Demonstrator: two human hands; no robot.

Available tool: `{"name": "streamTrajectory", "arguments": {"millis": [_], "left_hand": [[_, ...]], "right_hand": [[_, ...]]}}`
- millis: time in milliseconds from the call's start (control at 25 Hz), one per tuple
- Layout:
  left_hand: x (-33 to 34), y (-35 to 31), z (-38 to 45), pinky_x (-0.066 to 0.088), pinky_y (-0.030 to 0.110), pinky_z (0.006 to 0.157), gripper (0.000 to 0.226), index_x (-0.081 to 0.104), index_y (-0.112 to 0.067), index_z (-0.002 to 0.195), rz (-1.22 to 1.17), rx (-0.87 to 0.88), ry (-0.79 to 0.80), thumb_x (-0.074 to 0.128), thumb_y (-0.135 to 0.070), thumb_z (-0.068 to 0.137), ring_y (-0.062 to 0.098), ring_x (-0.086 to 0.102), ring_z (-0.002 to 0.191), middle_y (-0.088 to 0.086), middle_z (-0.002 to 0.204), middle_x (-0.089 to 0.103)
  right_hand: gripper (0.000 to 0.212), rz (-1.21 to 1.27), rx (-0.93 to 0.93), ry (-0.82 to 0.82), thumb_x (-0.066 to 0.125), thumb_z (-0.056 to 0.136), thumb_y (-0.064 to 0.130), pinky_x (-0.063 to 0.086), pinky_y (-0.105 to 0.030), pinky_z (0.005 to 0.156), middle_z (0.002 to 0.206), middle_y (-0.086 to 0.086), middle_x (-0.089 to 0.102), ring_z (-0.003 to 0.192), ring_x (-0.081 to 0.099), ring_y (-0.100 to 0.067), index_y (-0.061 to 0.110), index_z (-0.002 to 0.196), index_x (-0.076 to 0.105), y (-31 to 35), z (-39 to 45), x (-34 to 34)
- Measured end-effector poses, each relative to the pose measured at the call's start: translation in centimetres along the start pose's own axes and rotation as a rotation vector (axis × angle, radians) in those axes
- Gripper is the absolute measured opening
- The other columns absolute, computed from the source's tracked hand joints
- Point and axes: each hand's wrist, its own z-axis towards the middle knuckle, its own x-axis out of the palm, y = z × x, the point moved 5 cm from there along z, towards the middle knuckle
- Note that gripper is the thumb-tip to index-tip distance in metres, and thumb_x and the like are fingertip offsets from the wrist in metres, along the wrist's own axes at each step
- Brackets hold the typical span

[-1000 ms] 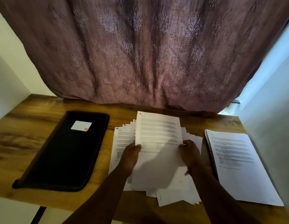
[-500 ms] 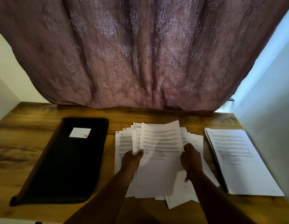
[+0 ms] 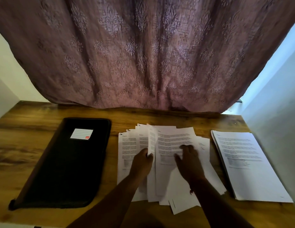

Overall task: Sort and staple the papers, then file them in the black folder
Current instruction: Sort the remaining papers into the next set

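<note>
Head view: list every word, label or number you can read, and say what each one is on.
No text can be read.
Black folder label: ruled lines and a red patch, no writing visible.
Loose papers under the hands: printed paragraphs, too blurred to read.
Neat stack on the right: heading and paragraphs, too small and blurred to read.

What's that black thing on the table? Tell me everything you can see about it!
The black folder is a long, flat, closed case with rounded corners and a raised rim, perhaps a zip. A white lined label with a small red mark sits near its far end. It lies on the wooden table, left of the loose papers. Neither hand touches it.
</note>
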Motion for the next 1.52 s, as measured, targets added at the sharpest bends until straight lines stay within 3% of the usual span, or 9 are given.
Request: {"name": "streamTrajectory", "arguments": {"millis": [120,200,400,560,680,880,1000,1200,1520], "left_hand": [[2.6,-1.7,-0.9,0.046,0.023,0.094,0.030,0.056,-0.032,0.130,-0.022,0.073,0.274,0.051,-0.031,0.101,0.006,0.058,0.110,-0.015,0.117,0.062],[3.6,-1.9,-1.0,0.038,0.021,0.101,0.034,0.056,-0.031,0.134,0.059,0.177,0.299,0.051,-0.030,0.101,0.007,0.055,0.119,-0.012,0.127,0.061],[2.7,-1.6,0.2,0.051,0.024,0.090,0.021,0.062,-0.024,0.118,0.134,0.144,0.044,0.053,-0.022,0.098,0.015,0.064,0.107,-0.004,0.115,0.067],[0.6,-1.3,0.3,0.053,0.024,0.089,0.026,0.060,-0.026,0.122,-0.031,0.047,-0.139,0.054,-0.019,0.097,0.013,0.062,0.111,-0.010,0.117,0.063],[-0.7,-1.1,0.5,0.053,0.020,0.083,0.021,0.061,-0.025,0.116,-0.032,0.064,-0.239,0.053,-0.020,0.097,0.013,0.064,0.105,-0.007,0.118,0.066],[1.8,-3.1,-0.9,0.047,0.025,0.098,0.026,0.057,-0.037,0.123,-0.065,0.170,0.149,0.052,-0.025,0.101,0.003,0.056,0.112,-0.013,0.123,0.060],[3.6,-3.8,-1.8,0.038,0.023,0.106,0.029,0.057,-0.035,0.123,-0.043,0.233,0.368,0.048,-0.017,0.102,-0.006,0.047,0.112,-0.015,0.125,0.054],[3.3,-2.6,-0.4,0.031,0.015,0.104,0.029,0.064,-0.015,0.125,0.261,0.308,0.172,0.049,-0.011,0.100,0.015,0.053,0.126,0.001,0.133,0.060],[4.8,-1.7,2.6,0.047,0.028,0.091,0.032,0.056,-0.019,0.128,-0.004,-0.069,0.096,0.057,-0.020,0.096,0.020,0.060,0.116,-0.003,0.124,0.063]], "right_hand": [[0.038,0.571,0.152,0.270,0.059,0.095,0.036,0.051,-0.027,0.085,0.115,0.005,0.059,0.106,0.060,-0.015,0.020,0.126,0.045,3.1,-0.2,2.2],[0.033,0.710,0.195,0.250,0.054,0.097,0.034,0.054,-0.030,0.086,0.116,0.003,0.063,0.107,0.063,-0.018,0.019,0.125,0.044,3.4,0.2,2.5],[0.037,0.518,0.041,0.233,0.051,0.098,0.036,0.052,-0.040,0.096,0.129,-0.002,0.056,0.119,0.056,-0.021,0.022,0.132,0.046,2.5,0.4,3.1],[0.047,-0.104,-0.278,0.201,0.057,0.091,0.046,0.042,-0.045,0.106,0.148,0.002,0.037,0.134,0.038,-0.023,0.038,0.135,0.045,2.6,-1.0,4.4],[0.039,-0.296,-0.194,0.125,0.056,0.090,0.044,0.041,-0.049,0.106,0.146,-0.001,0.037,0.135,0.037,-0.028,0.034,0.127,0.052,1.5,-0.5,3.8],[0.025,0.565,-0.030,0.164,0.056,0.095,0.042,0.056,-0.025,0.086,0.118,0.011,0.058,0.111,0.059,-0.010,0.028,0.116,0.056,4.3,0.4,1.9],[0.021,0.668,0.166,0.119,0.057,0.096,0.023,0.053,-0.016,0.070,0.106,0.010,0.061,0.103,0.062,-0.013,0.024,0.116,0.052,4.3,1.2,0.6],[0.026,0.518,0.295,-0.110,0.049,0.096,0.006,0.054,-0.045,0.088,0.120,-0.007,0.063,0.110,0.062,-0.029,0.014,0.120,0.055,0.6,1.6,-0.8],[0.033,0.618,0.288,-0.077,0.061,0.091,0.008,0.053,-0.040,0.092,0.121,-0.006,0.061,0.114,0.059,-0.025,0.015,0.122,0.053,0.0,1.4,0.8]]}}
